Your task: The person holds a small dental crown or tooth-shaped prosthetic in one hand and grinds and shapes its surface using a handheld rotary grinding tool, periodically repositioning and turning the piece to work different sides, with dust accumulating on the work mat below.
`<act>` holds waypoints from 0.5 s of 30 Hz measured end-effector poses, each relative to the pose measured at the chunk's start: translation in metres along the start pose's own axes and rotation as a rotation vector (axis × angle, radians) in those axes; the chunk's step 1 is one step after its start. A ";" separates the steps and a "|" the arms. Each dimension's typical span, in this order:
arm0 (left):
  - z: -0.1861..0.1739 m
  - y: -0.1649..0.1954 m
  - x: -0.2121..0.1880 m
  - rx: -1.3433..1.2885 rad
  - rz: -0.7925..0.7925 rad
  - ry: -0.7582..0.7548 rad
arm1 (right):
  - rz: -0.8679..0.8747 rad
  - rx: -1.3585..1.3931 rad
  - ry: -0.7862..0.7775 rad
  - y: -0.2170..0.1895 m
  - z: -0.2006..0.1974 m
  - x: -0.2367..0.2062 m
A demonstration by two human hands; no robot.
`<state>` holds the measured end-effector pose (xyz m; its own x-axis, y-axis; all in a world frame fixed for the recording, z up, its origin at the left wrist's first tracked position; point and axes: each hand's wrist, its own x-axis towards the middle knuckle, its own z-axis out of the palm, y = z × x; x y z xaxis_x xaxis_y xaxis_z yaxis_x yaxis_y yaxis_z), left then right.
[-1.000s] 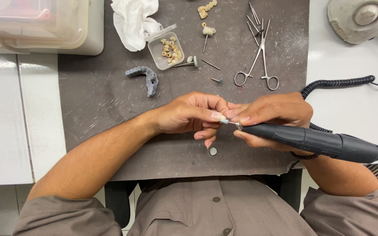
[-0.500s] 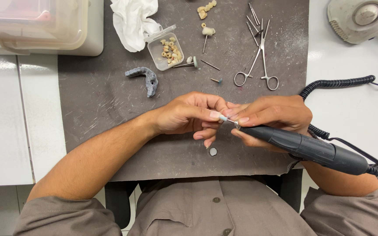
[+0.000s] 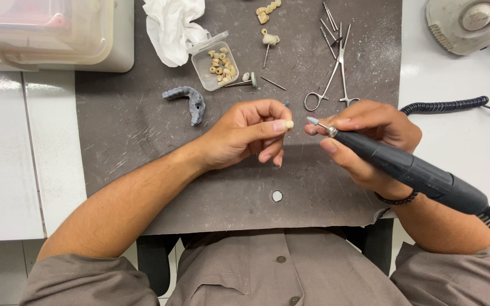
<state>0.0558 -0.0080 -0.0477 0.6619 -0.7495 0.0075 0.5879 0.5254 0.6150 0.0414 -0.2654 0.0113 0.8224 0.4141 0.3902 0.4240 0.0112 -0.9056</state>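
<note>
My left hand point(image 3: 250, 136) pinches a tiny cream-coloured tooth piece point(image 3: 289, 124) between thumb and forefinger above the grey mat point(image 3: 131, 141). My right hand point(image 3: 370, 141) grips a black rotary handpiece point(image 3: 409, 170) like a pen. Its pale cone-shaped tip point(image 3: 312, 120) points left and sits a small gap away from the tooth piece. A coiled black cord point(image 3: 443, 105) runs from the handpiece toward the right.
On the mat lie a grey dental arch model point(image 3: 187, 100), a small clear box of cream teeth point(image 3: 215, 65), a crumpled white tissue point(image 3: 171, 25), scissor-like forceps point(image 3: 330, 85), several burs point(image 3: 329, 22) and a small white disc point(image 3: 277, 196). A control unit point(image 3: 472, 22) sits top right, a plastic container point(image 3: 46, 28) top left.
The hands have drawn apart: the handpiece tip was touching the piece in my left fingers and now sits a little to its right. Both hands appear higher on the mat.
</note>
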 end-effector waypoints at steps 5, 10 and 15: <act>0.006 -0.009 0.006 0.263 0.155 0.216 | 0.074 -0.037 -0.017 0.008 -0.002 -0.004; 0.009 -0.014 0.004 0.288 0.154 0.207 | 0.081 -0.083 0.012 0.014 0.007 -0.008; 0.019 -0.016 0.001 0.457 0.222 0.278 | 0.086 -0.094 0.056 0.014 0.012 -0.008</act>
<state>0.0384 -0.0243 -0.0423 0.8800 -0.4750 0.0060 0.2014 0.3845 0.9009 0.0360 -0.2573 -0.0070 0.8759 0.3584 0.3230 0.3826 -0.1081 -0.9176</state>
